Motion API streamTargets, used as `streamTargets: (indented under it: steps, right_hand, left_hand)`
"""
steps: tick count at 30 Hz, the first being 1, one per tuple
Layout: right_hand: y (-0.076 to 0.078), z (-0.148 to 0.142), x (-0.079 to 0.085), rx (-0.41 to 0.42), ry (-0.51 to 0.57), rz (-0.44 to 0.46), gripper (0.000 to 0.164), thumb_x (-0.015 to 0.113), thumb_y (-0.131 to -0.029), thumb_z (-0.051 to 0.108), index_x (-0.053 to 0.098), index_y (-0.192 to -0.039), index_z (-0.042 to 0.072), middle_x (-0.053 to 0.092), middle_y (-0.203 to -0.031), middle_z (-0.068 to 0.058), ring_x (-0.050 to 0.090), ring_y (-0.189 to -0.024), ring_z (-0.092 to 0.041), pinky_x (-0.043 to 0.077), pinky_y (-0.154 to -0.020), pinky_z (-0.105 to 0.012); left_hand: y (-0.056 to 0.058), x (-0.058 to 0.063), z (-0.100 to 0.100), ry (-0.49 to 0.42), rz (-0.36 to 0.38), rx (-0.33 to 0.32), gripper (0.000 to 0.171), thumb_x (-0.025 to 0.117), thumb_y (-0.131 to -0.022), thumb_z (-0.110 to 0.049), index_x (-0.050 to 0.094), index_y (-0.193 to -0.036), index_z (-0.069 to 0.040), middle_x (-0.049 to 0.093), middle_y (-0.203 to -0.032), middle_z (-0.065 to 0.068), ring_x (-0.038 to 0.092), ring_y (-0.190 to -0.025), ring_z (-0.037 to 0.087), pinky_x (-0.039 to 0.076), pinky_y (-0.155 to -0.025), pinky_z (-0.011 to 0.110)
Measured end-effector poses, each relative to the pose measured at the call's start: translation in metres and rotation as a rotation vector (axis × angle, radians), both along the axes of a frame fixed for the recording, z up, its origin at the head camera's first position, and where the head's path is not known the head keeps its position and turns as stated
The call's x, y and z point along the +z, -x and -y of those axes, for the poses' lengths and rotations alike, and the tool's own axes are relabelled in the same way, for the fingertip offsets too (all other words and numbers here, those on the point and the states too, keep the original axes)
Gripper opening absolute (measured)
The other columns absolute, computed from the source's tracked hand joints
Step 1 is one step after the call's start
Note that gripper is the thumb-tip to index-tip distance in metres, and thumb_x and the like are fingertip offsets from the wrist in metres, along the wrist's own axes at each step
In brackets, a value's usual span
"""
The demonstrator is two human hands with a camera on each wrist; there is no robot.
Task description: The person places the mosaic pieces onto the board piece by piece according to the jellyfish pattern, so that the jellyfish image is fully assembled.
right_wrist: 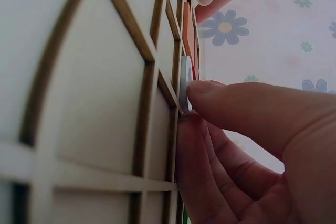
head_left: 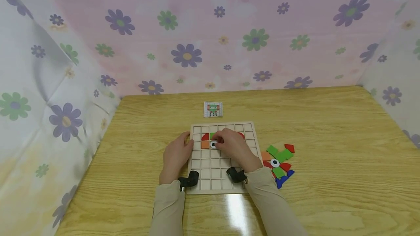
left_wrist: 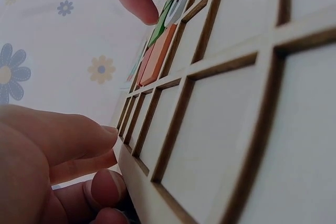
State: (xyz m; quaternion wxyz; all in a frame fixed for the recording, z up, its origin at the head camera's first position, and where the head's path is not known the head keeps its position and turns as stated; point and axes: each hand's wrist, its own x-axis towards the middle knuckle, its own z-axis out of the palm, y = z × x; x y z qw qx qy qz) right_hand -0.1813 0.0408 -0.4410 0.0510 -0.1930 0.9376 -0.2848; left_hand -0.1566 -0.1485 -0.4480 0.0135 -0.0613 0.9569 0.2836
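A pale wooden grid board [head_left: 206,174] lies on the table. My right hand [head_left: 235,148] pinches a round white eye piece [right_wrist: 185,80] with a black centre between thumb and finger, at a cell in the upper left. Left of it sits an orange square [head_left: 205,145]. Above are a red curved piece [head_left: 205,137] and a green square [head_left: 211,134]; another red curved piece [head_left: 241,134] shows past my right hand, which hides part of that row. At the board's left edge rests my left hand [head_left: 177,156], fingertips [left_wrist: 109,130] touching the side.
Loose pieces lie right of the board: green squares [head_left: 284,155], red pieces [head_left: 289,148], blue pieces [head_left: 281,181] and another eye piece [head_left: 275,163]. A small picture card [head_left: 213,109] lies behind the board. Flowered cloth [head_left: 210,39] surrounds the wooden table [head_left: 328,148].
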Motion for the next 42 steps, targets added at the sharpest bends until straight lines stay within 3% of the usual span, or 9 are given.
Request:
streamTargets:
  steps: [8, 14, 30, 42]
  right_hand:
    - [0.0, -0.001, 0.003, -0.003, 0.025, 0.036, 0.014, 0.062, -0.084, 0.019, 0.068, -0.096, 0.018, 0.054, -0.079, 0.007, 0.048, -0.069, -0.009, 0.041, -0.062, -0.026]
    - [-0.002, -0.001, 0.005, 0.003, 0.031, 0.056, 0.015, 0.06, -0.085, 0.023, 0.067, -0.097, 0.019, 0.054, -0.08, 0.009, 0.047, -0.069, -0.01, 0.04, -0.063, -0.026]
    - [-0.01, -0.026, 0.014, 0.026, 0.005, -0.018, 0.017, 0.055, -0.088, 0.024, 0.066, -0.099, 0.019, 0.061, -0.091, 0.008, 0.05, -0.075, -0.009, 0.042, -0.069, -0.029]
    - [-0.012, -0.055, 0.003, 0.023, 0.024, -0.019, 0.016, 0.057, -0.087, 0.023, 0.066, -0.099, 0.018, 0.063, -0.098, 0.006, 0.055, -0.086, -0.012, 0.044, -0.076, -0.035]
  left_hand:
    - [-0.001, -0.001, 0.0, 0.007, -0.026, 0.0, 0.039, 0.049, -0.088, -0.03, 0.053, -0.124, -0.016, 0.047, -0.062, -0.003, 0.043, -0.053, 0.016, 0.031, -0.047, 0.028]
    - [-0.001, 0.0, 0.0, -0.007, -0.001, 0.002, 0.04, 0.048, -0.089, -0.033, 0.052, -0.126, -0.019, 0.049, -0.064, -0.002, 0.045, -0.056, 0.017, 0.032, -0.05, 0.03]
    - [-0.001, 0.003, 0.003, -0.02, -0.002, -0.004, 0.039, 0.048, -0.089, -0.033, 0.052, -0.126, -0.019, 0.049, -0.064, -0.002, 0.043, -0.053, 0.016, 0.03, -0.046, 0.029]
    - [-0.002, 0.001, 0.002, -0.033, 0.012, 0.006, 0.039, 0.048, -0.089, -0.034, 0.052, -0.125, -0.021, 0.049, -0.066, -0.004, 0.045, -0.057, 0.015, 0.033, -0.052, 0.029]
